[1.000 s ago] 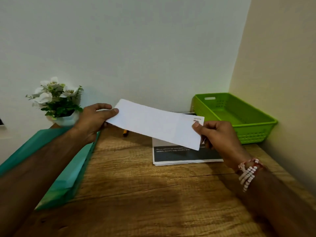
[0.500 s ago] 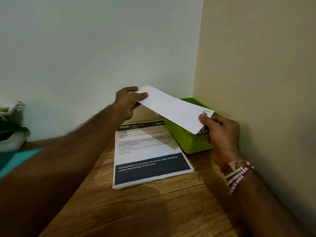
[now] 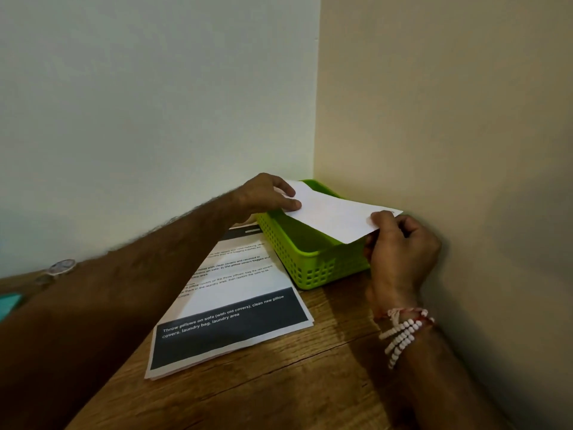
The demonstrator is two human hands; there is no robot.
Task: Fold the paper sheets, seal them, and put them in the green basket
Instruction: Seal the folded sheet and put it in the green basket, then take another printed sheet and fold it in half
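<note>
A folded white paper sheet hangs flat just above the green basket, which sits in the corner where the two walls meet. My left hand pinches the sheet's far left end over the basket's back rim. My right hand pinches its near right corner beside the basket's right side, close to the beige wall. The basket's inside is mostly hidden by the sheet.
A stack of printed sheets with a dark band lies on the wooden table left of the basket. A roll of tape sits by the back wall at left, with a teal folder edge nearby.
Both hands have carried the folded sheet right and down, from in front of the wall to just over the basket. The view has turned toward the corner.
</note>
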